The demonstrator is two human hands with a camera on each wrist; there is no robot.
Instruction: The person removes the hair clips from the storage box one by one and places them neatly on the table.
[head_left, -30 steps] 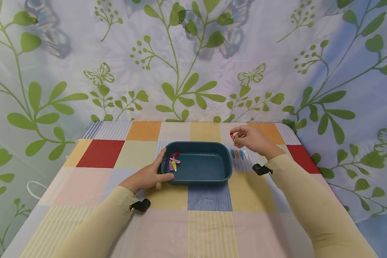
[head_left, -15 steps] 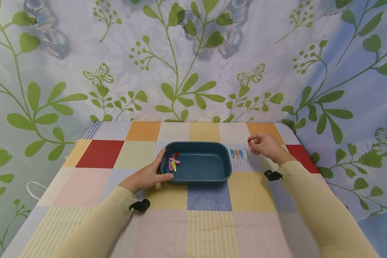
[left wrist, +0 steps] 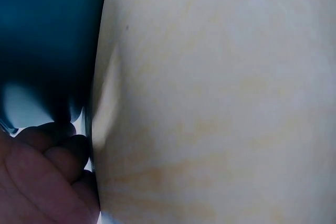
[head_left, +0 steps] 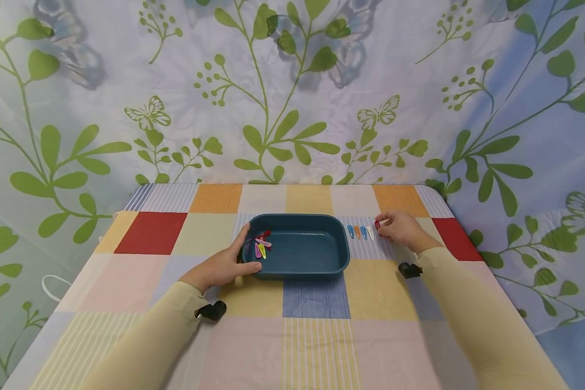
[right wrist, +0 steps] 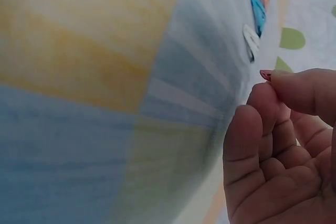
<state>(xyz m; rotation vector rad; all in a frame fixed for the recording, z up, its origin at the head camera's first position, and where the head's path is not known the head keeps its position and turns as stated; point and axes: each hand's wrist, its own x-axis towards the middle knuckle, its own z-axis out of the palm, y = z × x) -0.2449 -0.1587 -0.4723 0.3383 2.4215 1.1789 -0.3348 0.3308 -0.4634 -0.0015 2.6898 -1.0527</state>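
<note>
My right hand [head_left: 403, 229] pinches a red snap hair clip [head_left: 377, 223] between thumb and fingertips, just to the right of a row of clips lying on the cloth. That row holds a blue clip [head_left: 350, 232], an orange clip [head_left: 357, 232], another blue clip [head_left: 363, 233] and a white clip [head_left: 370, 233]. In the right wrist view, only the tip of the red clip [right wrist: 265, 75] shows past the thumb. My left hand [head_left: 220, 270] grips the left end of a dark teal tray [head_left: 304, 274], thumb along the near rim. Inside, several pink, red and yellow clips [head_left: 262, 251] lie at the left end.
A patchwork-patterned cloth [head_left: 317, 346] covers the table. Behind it hangs a leaf-printed curtain [head_left: 292, 81], which also runs along the right side. A white cord [head_left: 51, 290] loops at the table's left edge.
My right hand has carried the red clip rightward from above the row, then lowered it to the cloth beside the white clip. The left hand and tray have stayed in place.
</note>
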